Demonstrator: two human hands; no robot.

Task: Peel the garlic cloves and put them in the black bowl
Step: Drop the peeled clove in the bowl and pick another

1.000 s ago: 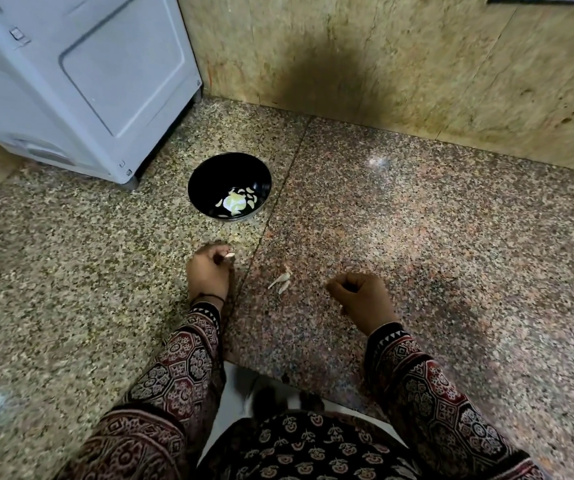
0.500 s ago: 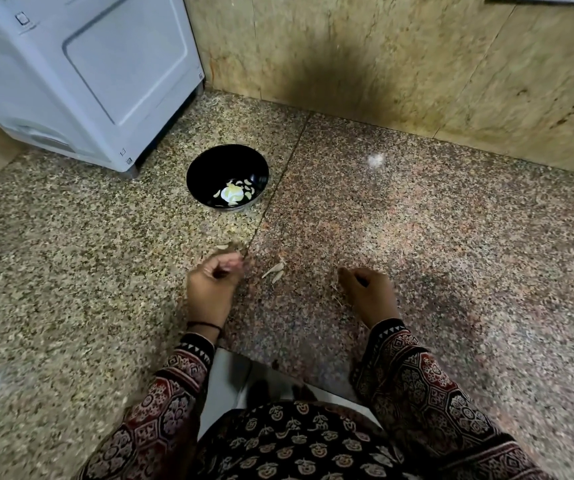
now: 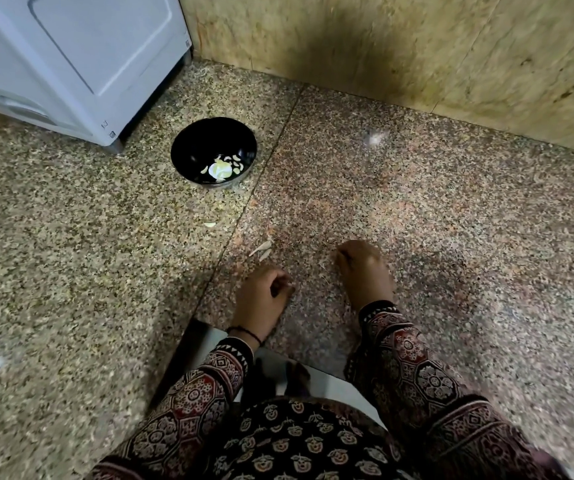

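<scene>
The black bowl [image 3: 181, 157] stands on the granite counter and holds several peeled garlic cloves [image 3: 221, 168]. A small pale piece [image 3: 210, 224], clove or skin, lies on the counter in front of the bowl. Thin garlic skins [image 3: 261, 249] lie nearer to me. My left hand [image 3: 261, 296] rests just below those skins with its fingers curled, and I see nothing in it. My right hand [image 3: 365, 271] is to the right, knuckles up and fingertips down on the counter. It is blurred, and whatever is under its fingers is hidden.
A white appliance [image 3: 71, 57] stands at the back left, close behind the bowl. A yellowish stone wall [image 3: 417, 46] runs along the back. The counter's front edge [image 3: 174, 362] is just below my wrists.
My left hand held a small piece a second ago. It has let go of it, and the hand has drawn back right and toward me. My right hand has turned its fingertips down onto the counter.
</scene>
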